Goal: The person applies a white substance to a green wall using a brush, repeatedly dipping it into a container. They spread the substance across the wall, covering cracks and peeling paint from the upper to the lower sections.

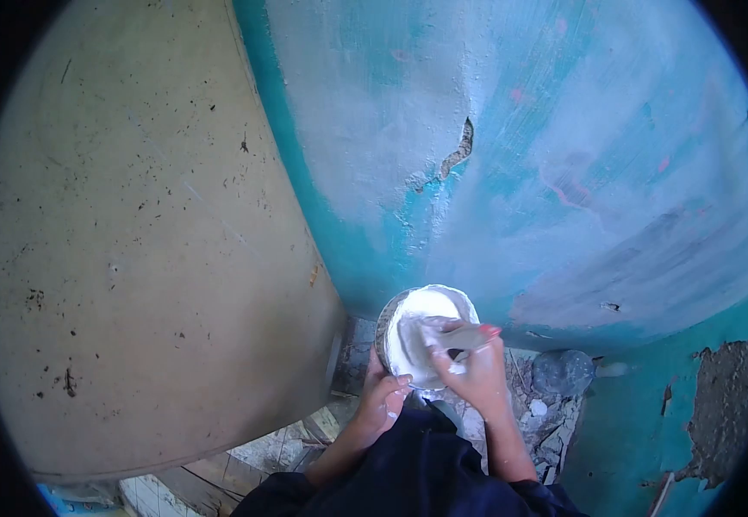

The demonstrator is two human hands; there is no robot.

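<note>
A round tub (383, 332) of white paste, its rim thickly coated, sits in front of my body. My left hand (384, 403) grips the near-left side of the tub, with the thumb at the rim and white smears on the fingers. Over the tub's right side, my right hand (480, 372) is closed around a white-smeared tool (469, 337) with a reddish handle end. The tool's far end is down at the white paste (431, 303). Paste covers it, so I cannot make out its exact kind.
Ahead stands a turquoise wall (365, 250) with pale patches and a jagged crack (458, 157). A large beige panel (158, 258), specked with dirt, fills the left. Rubble (546, 426) and a clear plastic bottle (564, 372) lie on the floor. Bare rough plaster (730, 405) shows at right.
</note>
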